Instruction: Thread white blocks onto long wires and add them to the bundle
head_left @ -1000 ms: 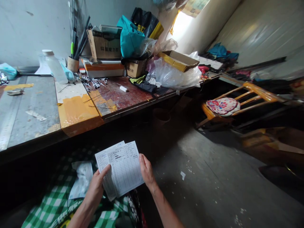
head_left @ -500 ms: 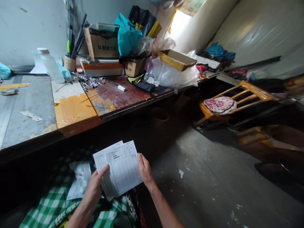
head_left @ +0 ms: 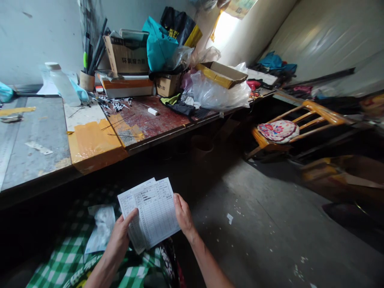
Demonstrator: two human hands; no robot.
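Two overlapping white printed sheets (head_left: 159,216) with table grids are held up over my lap, below the bench edge. My left hand (head_left: 124,228) pinches their left side, thumb on top and fingers hidden underneath. At the right edge, my right hand (head_left: 183,214) grips the front sheet between thumb and fingers. A clear plastic bag (head_left: 101,226) with whitish contents lies on the green checked cloth (head_left: 64,254) over my lap, just left of my left hand.
The workbench (head_left: 39,140) runs across ahead, bearing a bottle (head_left: 64,86), cardboard boxes (head_left: 129,56), bags and small black-and-white parts. A wooden chair (head_left: 270,144) with a floral cushion stands at right. Below the bench is a bucket (head_left: 202,144); scraps litter the floor.
The view has shifted very slightly. Both hands keep the same hold on the sheets.
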